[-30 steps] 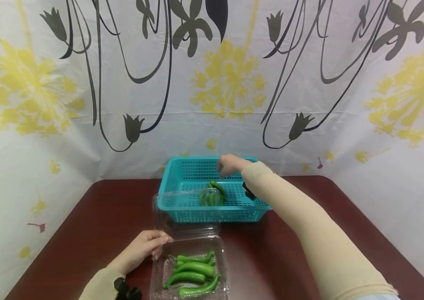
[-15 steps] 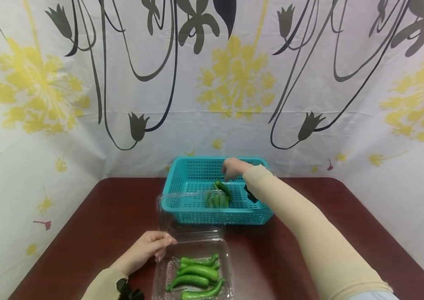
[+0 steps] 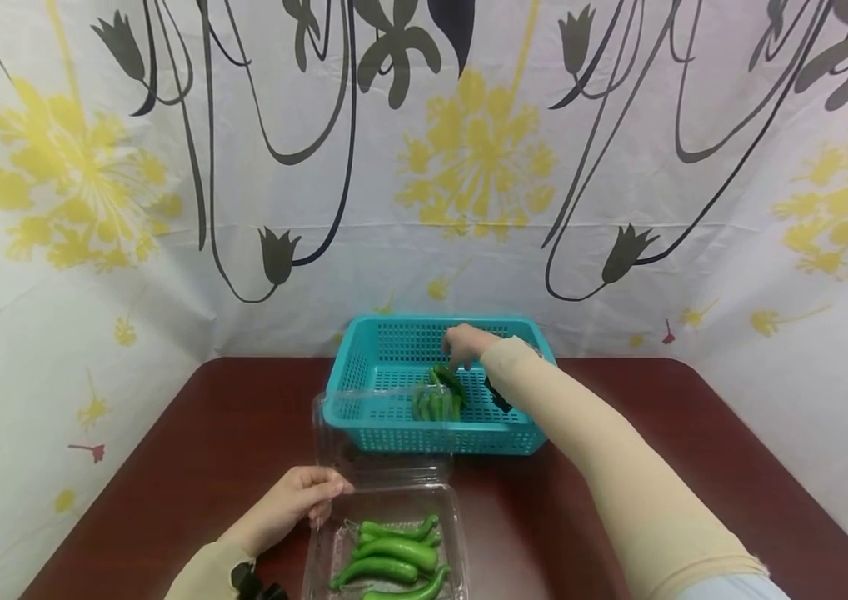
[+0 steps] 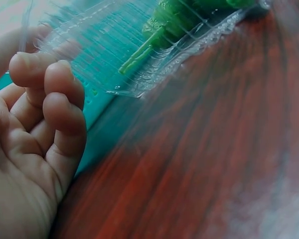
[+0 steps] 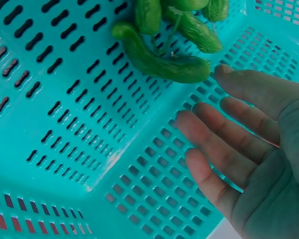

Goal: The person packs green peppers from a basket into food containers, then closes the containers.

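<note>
My left hand (image 3: 292,504) pinches the left rim of a clear plastic clamshell box (image 3: 457,533), whose lid stands raised behind it. Several green peppers (image 3: 397,550) lie inside the box. In the left wrist view, the curled fingertips of the left hand (image 4: 40,134) meet the clear plastic edge. My right hand (image 3: 471,343) reaches into a turquoise basket (image 3: 424,439), above a small pile of green peppers (image 3: 448,383). In the right wrist view, the relaxed fingers of the right hand (image 5: 254,149) hold nothing; the thumb tip is close beside a curved pepper (image 5: 164,67).
The basket stands at the back of a dark red-brown table (image 3: 221,433). The raised clear lid (image 3: 386,462) overlaps the basket's front in the head view. A patterned white cloth (image 3: 364,192) hangs behind and beside the table.
My right hand has lowered toward the peppers in the basket. The left hand keeps its hold on the box. The head view has shifted slightly.
</note>
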A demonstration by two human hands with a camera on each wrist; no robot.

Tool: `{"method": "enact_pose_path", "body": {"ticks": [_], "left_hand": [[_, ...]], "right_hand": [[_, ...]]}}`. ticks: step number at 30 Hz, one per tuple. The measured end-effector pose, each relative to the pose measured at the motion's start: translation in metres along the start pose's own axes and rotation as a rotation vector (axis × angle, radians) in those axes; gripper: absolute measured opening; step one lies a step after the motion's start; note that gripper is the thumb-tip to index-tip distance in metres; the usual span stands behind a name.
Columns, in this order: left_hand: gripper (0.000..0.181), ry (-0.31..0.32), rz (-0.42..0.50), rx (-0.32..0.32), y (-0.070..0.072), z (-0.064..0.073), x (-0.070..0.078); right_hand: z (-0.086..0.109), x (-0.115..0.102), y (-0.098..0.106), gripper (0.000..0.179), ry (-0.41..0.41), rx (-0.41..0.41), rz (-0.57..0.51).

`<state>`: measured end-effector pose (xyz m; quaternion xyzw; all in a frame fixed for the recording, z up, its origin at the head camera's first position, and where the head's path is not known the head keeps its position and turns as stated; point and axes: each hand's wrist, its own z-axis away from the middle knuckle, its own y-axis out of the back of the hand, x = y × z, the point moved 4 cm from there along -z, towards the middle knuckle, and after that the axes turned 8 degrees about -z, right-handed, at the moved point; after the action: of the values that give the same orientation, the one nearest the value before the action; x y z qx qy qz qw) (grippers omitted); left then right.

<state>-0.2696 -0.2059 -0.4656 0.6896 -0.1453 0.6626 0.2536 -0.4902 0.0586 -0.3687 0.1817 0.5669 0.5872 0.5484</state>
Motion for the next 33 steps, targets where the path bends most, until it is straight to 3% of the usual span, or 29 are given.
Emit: {"method": "enact_pose_path", "body": {"ticks": [5, 18, 25, 33], "left_hand": [[0.025, 0.011, -0.011, 0.009, 0.000, 0.000, -0.002], [0.027, -0.039, -0.003, -0.003, 0.000, -0.002, -0.002], [0.032, -0.070, -0.004, -0.005, -0.001, -0.002, -0.003], [0.029, -0.051, -0.005, 0.001, 0.000, -0.002, -0.003]], "right_hand": [[-0.003, 0.004, -0.005, 0.041, -0.001, 0.007, 0.003], [-0.016, 0.010, -0.015, 0.037, -0.021, -0.015, -0.014], [-0.020, 0.009, -0.016, 0.016, -0.015, 0.008, -0.003], [-0.023, 0.005, -0.019, 0.035, -0.060, 0.041, 0.003]]}}
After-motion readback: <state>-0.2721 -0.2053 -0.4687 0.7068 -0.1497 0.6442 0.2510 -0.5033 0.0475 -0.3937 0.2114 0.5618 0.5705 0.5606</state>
